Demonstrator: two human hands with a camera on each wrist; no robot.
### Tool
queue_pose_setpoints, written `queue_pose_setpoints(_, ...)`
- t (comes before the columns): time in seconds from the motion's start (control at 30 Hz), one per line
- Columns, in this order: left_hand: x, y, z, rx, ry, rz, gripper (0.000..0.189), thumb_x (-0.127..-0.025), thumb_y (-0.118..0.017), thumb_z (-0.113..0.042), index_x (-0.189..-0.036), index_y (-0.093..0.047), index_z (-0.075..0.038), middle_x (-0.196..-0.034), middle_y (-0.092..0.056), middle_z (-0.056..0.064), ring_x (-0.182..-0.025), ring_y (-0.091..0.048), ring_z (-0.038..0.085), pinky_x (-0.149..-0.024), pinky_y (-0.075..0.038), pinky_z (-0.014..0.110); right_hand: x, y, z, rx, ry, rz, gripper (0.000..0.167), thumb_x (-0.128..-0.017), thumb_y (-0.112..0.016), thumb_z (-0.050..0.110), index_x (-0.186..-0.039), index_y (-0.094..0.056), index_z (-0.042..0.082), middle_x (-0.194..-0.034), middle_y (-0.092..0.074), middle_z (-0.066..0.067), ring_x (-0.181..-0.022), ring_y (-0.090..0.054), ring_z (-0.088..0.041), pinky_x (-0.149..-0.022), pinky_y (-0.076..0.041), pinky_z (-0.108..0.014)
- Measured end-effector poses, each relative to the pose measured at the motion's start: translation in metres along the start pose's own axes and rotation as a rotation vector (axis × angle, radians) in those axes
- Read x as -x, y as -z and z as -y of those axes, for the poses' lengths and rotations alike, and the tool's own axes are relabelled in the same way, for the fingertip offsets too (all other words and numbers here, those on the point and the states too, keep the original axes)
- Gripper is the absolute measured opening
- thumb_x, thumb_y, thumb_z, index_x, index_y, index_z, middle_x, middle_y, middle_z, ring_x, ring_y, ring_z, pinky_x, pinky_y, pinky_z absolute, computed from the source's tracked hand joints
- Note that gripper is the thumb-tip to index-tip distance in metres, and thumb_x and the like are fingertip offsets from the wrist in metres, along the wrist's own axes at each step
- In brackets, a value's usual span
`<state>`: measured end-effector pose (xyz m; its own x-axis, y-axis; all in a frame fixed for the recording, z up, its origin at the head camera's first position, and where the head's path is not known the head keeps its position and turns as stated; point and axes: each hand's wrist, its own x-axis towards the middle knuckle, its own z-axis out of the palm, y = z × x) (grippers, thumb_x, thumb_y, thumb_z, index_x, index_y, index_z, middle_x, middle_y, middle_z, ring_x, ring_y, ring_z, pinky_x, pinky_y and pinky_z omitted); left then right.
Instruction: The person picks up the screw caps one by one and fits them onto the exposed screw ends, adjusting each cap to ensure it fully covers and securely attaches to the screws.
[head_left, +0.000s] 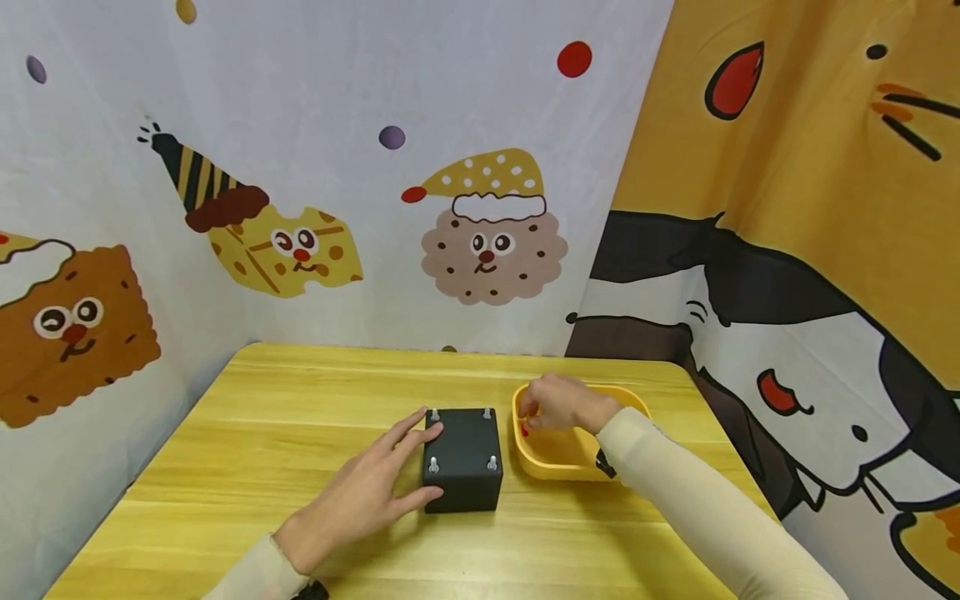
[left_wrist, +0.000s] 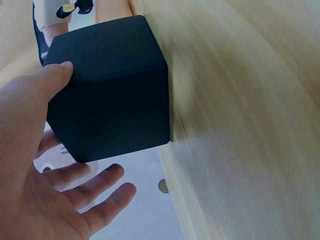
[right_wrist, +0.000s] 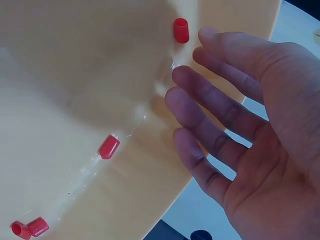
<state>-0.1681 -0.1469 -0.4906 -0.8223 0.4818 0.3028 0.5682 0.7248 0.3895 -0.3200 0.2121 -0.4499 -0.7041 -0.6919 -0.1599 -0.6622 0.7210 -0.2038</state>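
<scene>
A black box (head_left: 462, 458) stands on the table with a metal screw post near each top corner. My left hand (head_left: 367, 492) rests against its left side, the thumb touching the front face and a fingertip reaching the top. In the left wrist view, the other fingers spread off the box (left_wrist: 115, 95). My right hand (head_left: 562, 402) reaches into a yellow bin (head_left: 555, 473). Seen from the right wrist, its loosely bent fingers (right_wrist: 220, 105) hold nothing, with fingertips close to a small red cap (right_wrist: 181, 31). Another red cap (right_wrist: 109, 146) lies farther along the bin floor.
Two more red caps (right_wrist: 37, 226) lie together in the bin. The wooden table (head_left: 315, 400) ends at a hanging printed cloth (head_left: 360, 100) behind, and a yellow patterned cloth (head_left: 810, 208) hangs at the right.
</scene>
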Motion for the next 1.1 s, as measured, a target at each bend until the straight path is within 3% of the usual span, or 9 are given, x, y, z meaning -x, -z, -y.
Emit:
queue_pose_setpoints(0.2, 0.0, 0.0, 0.001, 0.02, -0.002, -0.003, 0.087, -0.105, -0.084, -0.06, -0.178, -0.05, -0.026, -0.19, -0.039, 0.011, -0.135, -0.078, 0.035, -0.072, -0.062, 0.024, -0.003, 0.001, -0.003, 0.019, 0.018, 0.0, 0.015, -0.097, -0.09, 0.008, -0.098, -0.093, 0.023, -0.104, -0.09, 0.008, -0.097, -0.083, -0.012, -0.092, -0.073, -0.038)
queue_pose_setpoints(0.3, 0.0, 0.0, 0.001, 0.02, 0.002, -0.002, 0.087, -0.105, -0.084, -0.061, -0.177, -0.05, -0.027, -0.19, -0.039, 0.01, -0.137, -0.077, 0.034, -0.074, -0.063, 0.025, -0.006, 0.0, -0.003, 0.026, 0.013, 0.007, 0.015, -0.098, -0.092, 0.011, -0.097, -0.094, 0.025, -0.104, -0.09, 0.009, -0.097, -0.083, -0.012, -0.092, -0.073, -0.038)
queue_pose_setpoints(0.53, 0.001, 0.0, 0.0, -0.006, 0.01, -0.005, 0.086, -0.106, -0.082, -0.063, -0.178, -0.049, -0.028, -0.191, -0.038, 0.007, -0.144, -0.074, 0.033, -0.091, -0.073, 0.041, -0.012, -0.002, -0.002, 0.032, -0.002, 0.04, 0.01, -0.098, -0.096, 0.016, -0.093, -0.094, 0.025, -0.098, -0.088, 0.012, -0.089, -0.078, -0.006, -0.084, -0.071, -0.034)
queue_pose_setpoints(0.87, 0.0, 0.001, -0.001, 0.037, -0.008, -0.003, 0.085, -0.107, -0.083, -0.059, -0.177, -0.05, -0.026, -0.189, -0.04, 0.011, -0.129, -0.081, 0.033, -0.083, -0.071, 0.034, -0.015, -0.004, 0.0, 0.06, -0.045, 0.051, 0.012, -0.094, -0.101, 0.023, -0.089, -0.094, 0.032, -0.092, -0.087, 0.017, -0.088, -0.08, -0.007, -0.082, -0.071, -0.035)
queue_pose_setpoints(1.1, 0.0, 0.001, 0.0, 0.051, -0.01, -0.004, 0.085, -0.107, -0.084, -0.057, -0.178, -0.049, -0.025, -0.189, -0.04, 0.013, -0.126, -0.082, 0.035, -0.077, -0.067, 0.029, -0.016, -0.006, -0.002, 0.062, -0.044, 0.048, 0.015, -0.091, -0.104, 0.023, -0.087, -0.093, 0.033, -0.09, -0.086, 0.018, -0.085, -0.077, -0.004, -0.08, -0.07, -0.034)
